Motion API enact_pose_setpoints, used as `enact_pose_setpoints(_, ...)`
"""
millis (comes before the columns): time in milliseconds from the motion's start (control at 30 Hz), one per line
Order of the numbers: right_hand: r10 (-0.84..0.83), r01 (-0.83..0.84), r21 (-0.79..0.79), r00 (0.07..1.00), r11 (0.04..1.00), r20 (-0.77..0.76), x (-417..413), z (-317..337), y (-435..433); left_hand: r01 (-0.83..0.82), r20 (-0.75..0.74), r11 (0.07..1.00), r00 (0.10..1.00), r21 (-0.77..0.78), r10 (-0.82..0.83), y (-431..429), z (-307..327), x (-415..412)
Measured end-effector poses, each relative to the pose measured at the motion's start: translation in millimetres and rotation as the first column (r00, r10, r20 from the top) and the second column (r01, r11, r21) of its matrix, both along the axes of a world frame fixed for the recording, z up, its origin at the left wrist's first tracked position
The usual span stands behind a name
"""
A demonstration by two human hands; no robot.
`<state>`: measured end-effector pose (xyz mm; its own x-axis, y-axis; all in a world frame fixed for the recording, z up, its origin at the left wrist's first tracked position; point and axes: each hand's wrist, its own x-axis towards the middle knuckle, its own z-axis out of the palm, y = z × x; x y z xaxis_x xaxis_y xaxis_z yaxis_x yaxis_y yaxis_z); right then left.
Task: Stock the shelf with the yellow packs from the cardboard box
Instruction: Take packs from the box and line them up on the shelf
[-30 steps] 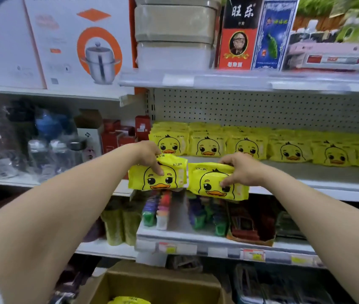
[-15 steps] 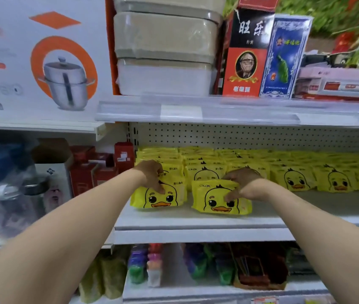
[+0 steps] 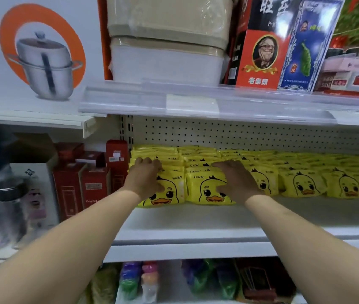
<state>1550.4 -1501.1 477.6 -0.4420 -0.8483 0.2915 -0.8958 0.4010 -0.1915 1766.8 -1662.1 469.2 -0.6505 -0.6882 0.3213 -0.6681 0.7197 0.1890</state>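
Your left hand (image 3: 146, 178) lies flat against the front yellow pack (image 3: 167, 191) at the left end of the row, fingers spread over its top edge and thumb down its face; it presses on the pack, but whether it actually grips it cannot be told. Your right hand (image 3: 236, 181) rests in the same way on the neighbouring pack (image 3: 207, 190), fingers reaching over the top and the thumb lying across the printed duck face, and again a true grasp cannot be told. Both packs stand upright on the white shelf (image 3: 196, 224) at the centre of the frame, touching each other and leaning back against the rows of identical packs (image 3: 198, 160) behind them. More duck packs (image 3: 305, 183) run in a line to the right edge of the frame, just beside your right hand. The front part of the shelf board is bare below your wrists.

Left of the packs, red boxes (image 3: 90, 178) stand on the adjoining shelf. In the upper left of the frame sits a white carton printed with a steel pot (image 3: 42, 60); at upper centre, stacked pale bins (image 3: 167, 40) sit on the upper shelf (image 3: 196, 102), and to their right a red and black box (image 3: 259, 44). At the bottom centre, coloured items fill the lower shelf, too blurred to name.
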Motion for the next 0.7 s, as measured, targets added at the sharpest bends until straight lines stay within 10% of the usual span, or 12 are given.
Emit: enact_pose_setpoints(700, 0.249, -0.238, 0.186, 0.968, 0.953, -0.033, 130, -18, 177, -0.149, -0.122, 0.973, 0.978, 0.178, 0.172, 243, -28, 94)
